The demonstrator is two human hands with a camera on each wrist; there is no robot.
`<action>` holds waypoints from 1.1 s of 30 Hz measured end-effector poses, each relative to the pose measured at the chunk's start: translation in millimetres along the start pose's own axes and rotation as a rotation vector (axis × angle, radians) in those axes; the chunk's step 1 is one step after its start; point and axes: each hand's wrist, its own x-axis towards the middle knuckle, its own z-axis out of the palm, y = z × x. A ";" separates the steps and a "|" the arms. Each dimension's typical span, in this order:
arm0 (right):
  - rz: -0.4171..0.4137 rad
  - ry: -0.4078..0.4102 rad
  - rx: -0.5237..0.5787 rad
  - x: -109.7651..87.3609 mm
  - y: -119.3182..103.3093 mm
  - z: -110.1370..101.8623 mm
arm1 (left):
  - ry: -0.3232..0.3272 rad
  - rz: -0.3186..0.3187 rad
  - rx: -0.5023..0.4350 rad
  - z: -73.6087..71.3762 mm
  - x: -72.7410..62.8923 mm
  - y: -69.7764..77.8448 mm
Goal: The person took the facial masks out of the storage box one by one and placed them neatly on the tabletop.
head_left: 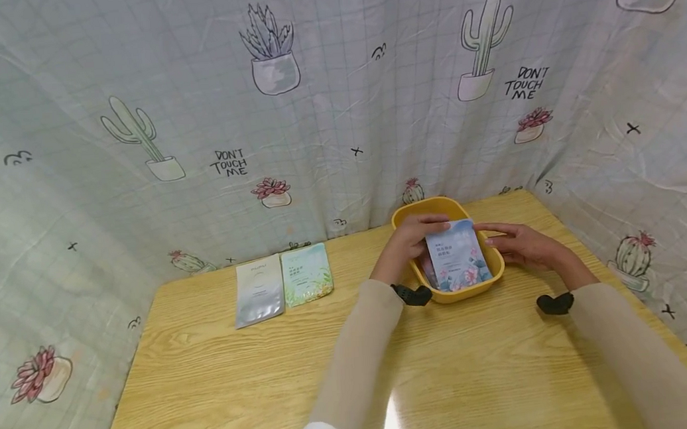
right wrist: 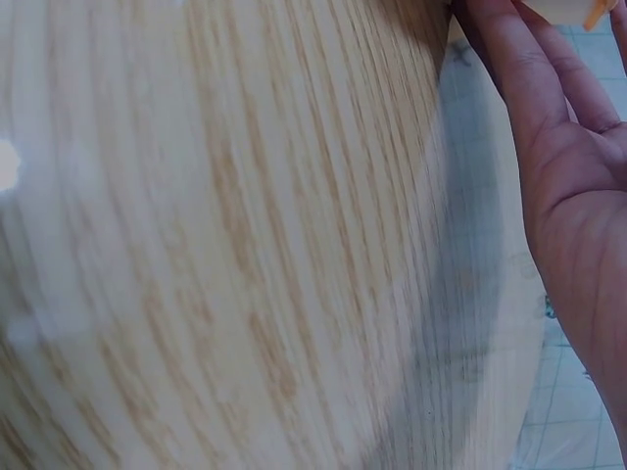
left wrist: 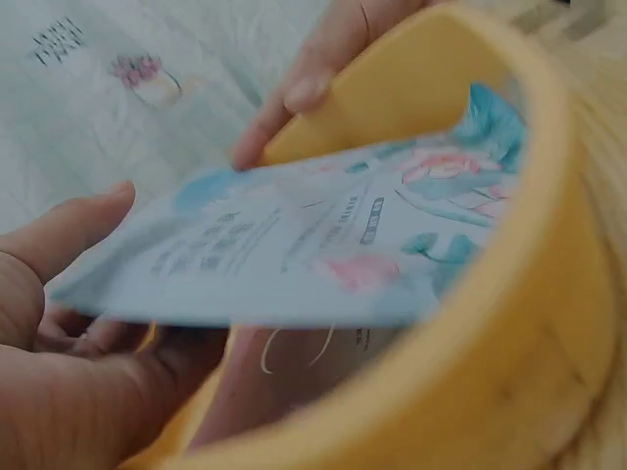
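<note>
The basket (head_left: 468,293) stood about 2 o'clock from the middle of the surface (head_left: 462,366). At its 3 o'clock side, the right hand (head_left: 524,245) had fingers extended; the nearer left hand (head_left: 413,236) pinched the packet (head_left: 459,256), partly inside, at its 4 o'clock, long axis roughly 12 to 6.

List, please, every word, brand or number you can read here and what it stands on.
"DON'T TOUCH ME": twice on the patterned cloth in the head view.
Silver packet: lettering too small to read surely.
Pale green packet: characters too small to read.
Blue flowered packet: characters too small and blurred.
Pinkish packet beneath: print too blurred.
</note>
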 end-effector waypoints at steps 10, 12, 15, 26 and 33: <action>-0.008 -0.008 0.004 -1.2 -2.2 -2.3 | -0.213 -0.057 -0.153 -9.4 -23.6 -5.8; -0.007 -0.010 0.005 -0.9 -1.9 -2.1 | -0.222 -0.064 -0.143 -9.7 -26.7 -8.1; -0.009 -0.020 0.003 -0.6 -1.2 -0.8 | -0.219 -0.077 -0.131 -9.4 -31.7 -11.0; 0.006 -0.003 0.018 -0.3 -4.5 6.1 | -0.220 -0.001 0.006 -3.5 -43.9 -16.5; 0.017 0.001 0.017 0.4 -2.6 5.0 | -0.182 0.009 0.035 -5.0 -44.0 -19.9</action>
